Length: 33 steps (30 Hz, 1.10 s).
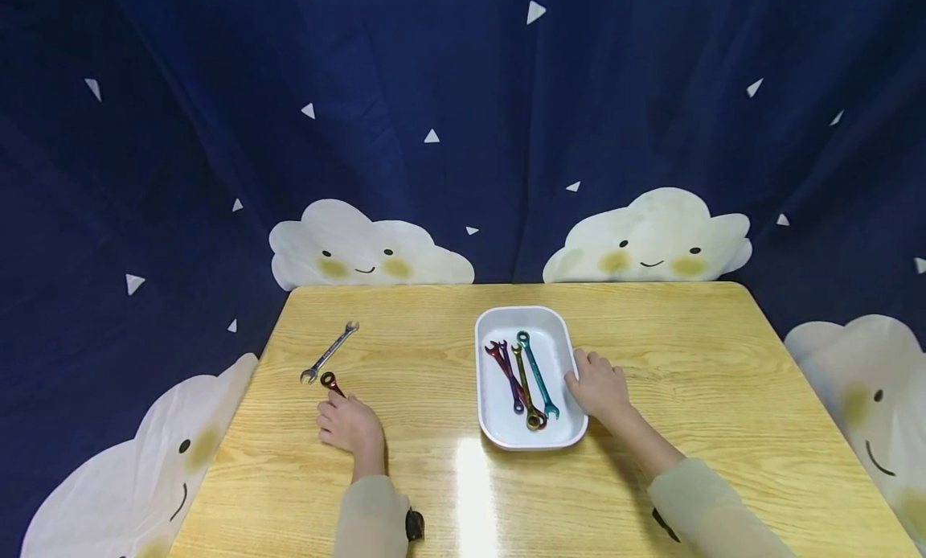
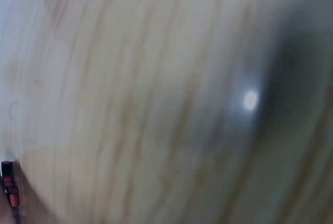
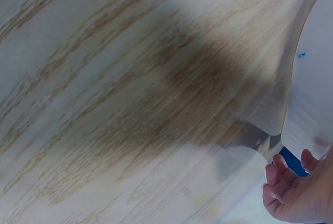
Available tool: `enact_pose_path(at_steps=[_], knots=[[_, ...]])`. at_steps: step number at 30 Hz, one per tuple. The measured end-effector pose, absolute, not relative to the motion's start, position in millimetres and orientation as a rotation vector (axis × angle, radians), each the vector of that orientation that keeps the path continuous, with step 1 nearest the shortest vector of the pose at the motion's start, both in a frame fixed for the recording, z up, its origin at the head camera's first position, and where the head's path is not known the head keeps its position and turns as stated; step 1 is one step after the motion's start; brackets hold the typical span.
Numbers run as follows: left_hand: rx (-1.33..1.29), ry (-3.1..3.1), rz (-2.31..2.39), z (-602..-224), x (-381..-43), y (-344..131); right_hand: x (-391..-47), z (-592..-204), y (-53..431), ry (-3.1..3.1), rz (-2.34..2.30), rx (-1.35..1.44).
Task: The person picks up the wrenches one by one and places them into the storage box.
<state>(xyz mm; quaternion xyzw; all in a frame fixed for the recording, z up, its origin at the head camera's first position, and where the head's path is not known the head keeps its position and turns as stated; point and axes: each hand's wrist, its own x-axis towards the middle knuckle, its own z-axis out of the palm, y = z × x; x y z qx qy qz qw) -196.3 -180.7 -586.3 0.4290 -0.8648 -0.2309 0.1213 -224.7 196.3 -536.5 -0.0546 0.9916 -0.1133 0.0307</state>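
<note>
A dark blue curtain (image 1: 463, 75) printed with smiling clouds is hanging behind a glossy, wood-grained desk (image 1: 419, 381), where a smooth, round-cornered white tray (image 1: 499, 405) is sitting below the middle of the far edge. A person's right hand (image 1: 602, 389) is resting against the tray's right rim, fingers loosely bent rather than clenched. Toward the desk's left edge, the left hand (image 1: 350, 424) is gripping a dark red wrench (image 1: 335, 387), whose shiny ring end is poking past the fingers. The wrench is looking stiff, sturdy and fairly heavy for its size, perhaps slippery in its polished finish; mid-shaft is seeming the surest hold. Inside the tray, teal (image 1: 538, 373), gold (image 1: 524, 381), red (image 1: 501, 363) and slim purple (image 1: 511, 373) metallic wrenches are lying close together, while a silver wrench (image 1: 329, 354) is slanting near the desk's far left corner.
</note>
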Motion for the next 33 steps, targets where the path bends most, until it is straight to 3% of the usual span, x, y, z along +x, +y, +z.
enact_pose_path(at_steps=[33], knots=[[1.124, -2.503, -0.620, -586.5, -194.1, -177.4, -225.8, -538.9, 197.1, 3.076, -0.368, -0.170]])
